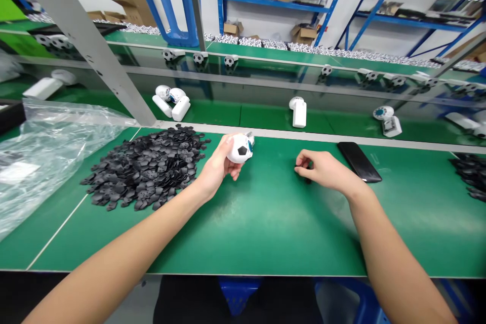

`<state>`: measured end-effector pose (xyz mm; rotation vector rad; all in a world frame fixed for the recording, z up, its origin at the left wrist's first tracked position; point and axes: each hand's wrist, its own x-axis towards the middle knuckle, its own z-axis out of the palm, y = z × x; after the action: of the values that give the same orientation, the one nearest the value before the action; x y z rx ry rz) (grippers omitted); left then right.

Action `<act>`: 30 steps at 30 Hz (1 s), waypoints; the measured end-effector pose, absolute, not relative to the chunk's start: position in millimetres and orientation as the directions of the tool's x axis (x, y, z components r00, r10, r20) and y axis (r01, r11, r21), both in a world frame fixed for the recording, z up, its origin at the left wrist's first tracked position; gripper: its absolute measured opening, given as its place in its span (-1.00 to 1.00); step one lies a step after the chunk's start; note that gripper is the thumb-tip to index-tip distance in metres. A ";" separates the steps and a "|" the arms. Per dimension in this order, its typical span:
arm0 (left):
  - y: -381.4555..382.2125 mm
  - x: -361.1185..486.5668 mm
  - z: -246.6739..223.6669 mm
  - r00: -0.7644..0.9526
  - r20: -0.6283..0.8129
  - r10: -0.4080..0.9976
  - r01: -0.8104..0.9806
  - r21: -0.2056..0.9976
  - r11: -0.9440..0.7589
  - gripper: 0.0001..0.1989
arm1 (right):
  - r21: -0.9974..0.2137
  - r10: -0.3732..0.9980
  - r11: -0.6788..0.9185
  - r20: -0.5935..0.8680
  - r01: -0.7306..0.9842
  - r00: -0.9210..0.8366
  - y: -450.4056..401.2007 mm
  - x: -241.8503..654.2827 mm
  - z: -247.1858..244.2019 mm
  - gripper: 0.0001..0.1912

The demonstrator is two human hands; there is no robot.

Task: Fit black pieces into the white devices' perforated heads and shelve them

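Note:
My left hand (220, 163) is closed around a white soccer-ball-shaped part (240, 149) with a black pentagon on its side and a blue area at its right edge. It holds the part above the green table (250, 228). To the left of that hand lies a wide pile of thin black plastic pieces (148, 167). My right hand (317, 168) is low over the table, its fingers curled together. Something small and dark shows at its fingertips, apparently a black piece, mostly hidden by the fingers. A black phone (359, 161) lies just right of that hand.
Clear plastic bag (64, 136) spreads over the left side. More black pieces (471, 172) lie at the far right. Behind a raised metal edge, a green conveyor belt (261, 116) carries white parts (299, 113). A slanted metal post (87, 45) stands at left.

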<state>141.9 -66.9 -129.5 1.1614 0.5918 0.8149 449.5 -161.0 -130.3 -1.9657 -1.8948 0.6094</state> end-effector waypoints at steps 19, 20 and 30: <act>-61.4 136.0 -116.5 0.620 -0.072 0.781 -0.314 0.890 0.330 -0.49 | -0.763 0.999 -0.014 -0.038 0.646 -0.024 -164.2 390.7 -136.3 -0.83; -61.1 135.5 -115.9 0.620 -0.070 0.782 -0.320 0.887 0.333 -0.48 | -0.769 0.999 -0.024 -0.048 0.639 -0.021 -164.5 390.4 -135.8 -0.83; -64.7 139.2 -122.7 0.579 -0.011 0.816 -0.317 0.918 0.238 -0.43 | -0.744 0.999 -0.004 0.019 0.668 0.027 -164.5 389.6 -133.1 -0.78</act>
<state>139.2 -64.7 -122.7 1.0648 0.5619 0.8338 389.6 -164.5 -133.1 -1.7311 -1.6996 0.7386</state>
